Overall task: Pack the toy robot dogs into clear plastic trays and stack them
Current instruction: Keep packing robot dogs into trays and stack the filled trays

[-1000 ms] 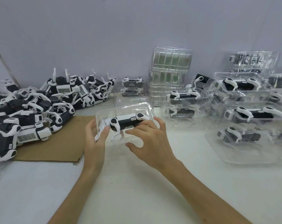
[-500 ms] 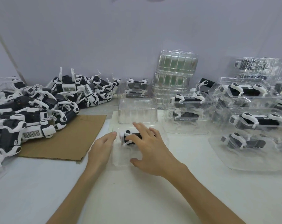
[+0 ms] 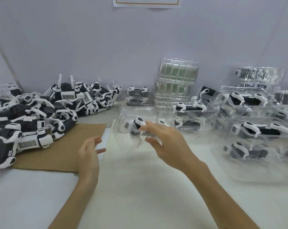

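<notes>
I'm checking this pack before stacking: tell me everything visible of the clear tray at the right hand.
The clear tray is thin, transparent plastic, motion-blurred. One black-and-white toy robot dog shows through it. The right hand grips its right end, fingers over the top, thumb below. The left hand is off it. It is right of the cardboard sheet; whether it touches the table is unclear.

Bright, even, soft light with faint shadows on the worktop (image 3: 140, 187). Motion blur smears the right hand (image 3: 166, 146) and clear tray (image 3: 123, 128); the edges bow from wide-angle distortion.
</notes>
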`<state>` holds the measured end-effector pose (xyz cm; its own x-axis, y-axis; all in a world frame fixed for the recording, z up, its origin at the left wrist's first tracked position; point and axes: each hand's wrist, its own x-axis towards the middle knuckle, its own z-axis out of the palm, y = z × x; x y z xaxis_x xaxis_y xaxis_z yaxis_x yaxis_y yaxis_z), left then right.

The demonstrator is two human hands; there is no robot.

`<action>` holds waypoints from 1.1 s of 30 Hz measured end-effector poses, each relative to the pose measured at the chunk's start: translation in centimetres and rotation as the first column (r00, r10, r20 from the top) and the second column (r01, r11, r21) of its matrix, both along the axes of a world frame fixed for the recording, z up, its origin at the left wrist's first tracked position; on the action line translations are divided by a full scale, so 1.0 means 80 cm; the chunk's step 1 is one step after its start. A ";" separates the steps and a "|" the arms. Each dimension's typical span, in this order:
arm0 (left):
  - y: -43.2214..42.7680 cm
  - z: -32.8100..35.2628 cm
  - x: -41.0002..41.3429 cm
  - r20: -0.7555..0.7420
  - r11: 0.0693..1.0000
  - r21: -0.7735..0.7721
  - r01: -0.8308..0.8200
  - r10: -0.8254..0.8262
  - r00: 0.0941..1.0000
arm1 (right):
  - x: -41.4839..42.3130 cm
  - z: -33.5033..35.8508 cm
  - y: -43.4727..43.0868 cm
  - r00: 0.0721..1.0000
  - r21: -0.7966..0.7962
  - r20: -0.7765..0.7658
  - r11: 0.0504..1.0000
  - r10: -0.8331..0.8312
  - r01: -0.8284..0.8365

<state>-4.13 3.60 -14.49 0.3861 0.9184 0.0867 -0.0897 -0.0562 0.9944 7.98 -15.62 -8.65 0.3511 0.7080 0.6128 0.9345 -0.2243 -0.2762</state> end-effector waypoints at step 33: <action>-0.013 -0.003 0.005 -0.040 0.996 0.068 0.053 -0.050 0.998 | 0.183 0.110 -0.036 0.865 -0.409 0.150 0.766 -0.479 0.496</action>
<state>-3.71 2.56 -14.73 0.4373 0.8894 0.1330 -0.0562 -0.1206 0.9911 22.60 -18.52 0.18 0.7042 0.6364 0.3148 0.6745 -0.7381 -0.0168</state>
